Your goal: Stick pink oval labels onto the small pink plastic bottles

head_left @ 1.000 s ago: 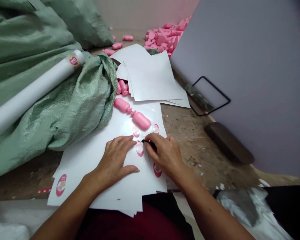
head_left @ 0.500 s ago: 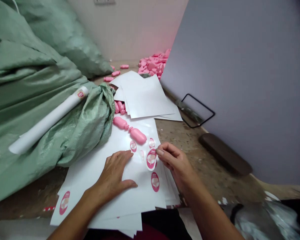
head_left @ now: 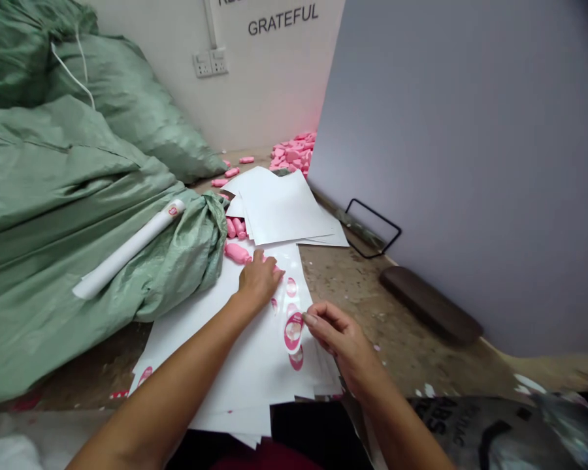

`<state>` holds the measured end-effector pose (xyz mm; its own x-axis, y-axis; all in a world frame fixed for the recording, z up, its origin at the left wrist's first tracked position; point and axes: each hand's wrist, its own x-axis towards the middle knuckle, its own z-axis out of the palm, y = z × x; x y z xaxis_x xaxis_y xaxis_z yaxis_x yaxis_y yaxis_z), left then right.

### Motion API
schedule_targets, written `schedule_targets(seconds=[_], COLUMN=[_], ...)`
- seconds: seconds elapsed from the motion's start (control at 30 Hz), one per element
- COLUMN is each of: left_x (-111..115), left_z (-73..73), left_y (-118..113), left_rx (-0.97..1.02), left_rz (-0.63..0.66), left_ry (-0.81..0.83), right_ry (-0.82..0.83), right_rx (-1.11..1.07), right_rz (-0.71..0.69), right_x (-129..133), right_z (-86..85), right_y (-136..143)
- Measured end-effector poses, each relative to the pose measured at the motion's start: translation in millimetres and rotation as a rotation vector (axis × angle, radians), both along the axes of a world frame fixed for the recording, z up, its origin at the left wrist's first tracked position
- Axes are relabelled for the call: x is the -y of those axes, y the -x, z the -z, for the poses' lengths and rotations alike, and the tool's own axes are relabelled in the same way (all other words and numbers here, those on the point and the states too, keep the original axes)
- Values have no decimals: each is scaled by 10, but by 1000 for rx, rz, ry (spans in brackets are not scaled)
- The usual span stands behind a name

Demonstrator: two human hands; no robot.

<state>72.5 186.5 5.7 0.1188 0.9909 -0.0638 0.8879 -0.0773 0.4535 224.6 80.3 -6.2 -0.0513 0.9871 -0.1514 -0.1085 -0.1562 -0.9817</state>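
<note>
Between thumb and fingertips, my right hand (head_left: pixel 336 329) pinches an oval pink-and-white sticker (head_left: pixel 293 331) over the white sheets (head_left: pixel 240 385). Farther up the sheets, my left hand (head_left: pixel 259 277) is closed around a pink bottle-shaped piece (head_left: pixel 279 271), mostly covered by the fingers. Just left of it lies a second pink piece (head_left: pixel 236 253). Other oval stickers sit on the top sheet, one (head_left: pixel 291 287) above the held sticker and one (head_left: pixel 296 358) partly behind it.
Green sacks (head_left: pixel 78 228) fill the left, with a white paper roll (head_left: pixel 127 251) on top. More sheets (head_left: pixel 284 209) and a pink pile (head_left: pixel 294 153) lie behind. At right are a grey panel (head_left: pixel 445 163), black wire frame (head_left: pixel 372 228) and dark brown block (head_left: pixel 428 303).
My left hand has moved forward from the sheet and closed on the nearer pink piece. My right hand still pinches the sticker. The view has tilted up, showing more wall.
</note>
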Motion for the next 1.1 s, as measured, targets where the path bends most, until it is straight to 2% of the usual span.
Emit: schedule_targets(seconds=[0.13, 0.27, 0.33, 0.4, 0.47, 0.53, 0.6, 0.67, 0.77, 0.87, 0.97, 1.1], left_x=[-55, 45, 229, 502, 810, 1089, 1295, 1416, 1485, 1506, 1524, 1537], left_z=[81, 15, -49, -111, -162, -194, -203, -191, -158, -143, -147, -148], left_y=[-68, -8, 77, 199, 337, 465, 559, 614, 646, 651, 648, 637], left_rx=[106, 311, 446, 577, 790, 1064, 1253, 1259, 1126, 1046, 1093, 1224], left_rz=[-50, -97, -103, -83, -105, -210, -320, -358, -373, -425, -471, -500], left_ry=[-13, 65, 144, 246, 382, 506, 536, 486, 399, 324, 291, 338], right_ry=[12, 7, 3, 4, 9, 17, 16, -1, -73, -244, -294, -240], right_rx=[5, 16, 17, 14, 17, 43, 92, 141, 226, 467, 603, 536], right_rz=[47, 52, 28, -14, -70, -115, -139, -165, -213, -142, -55, -156], right_x=[56, 95, 120, 150, 180, 202, 217, 231, 264, 313, 362, 404], right_z=[7, -21, -47, -72, -91, -102, -106, -100, -75, -41, -26, -57], right_y=[-43, -39, -26, 0, 40, 97, 165, 231, 298, 304, 278, 283])
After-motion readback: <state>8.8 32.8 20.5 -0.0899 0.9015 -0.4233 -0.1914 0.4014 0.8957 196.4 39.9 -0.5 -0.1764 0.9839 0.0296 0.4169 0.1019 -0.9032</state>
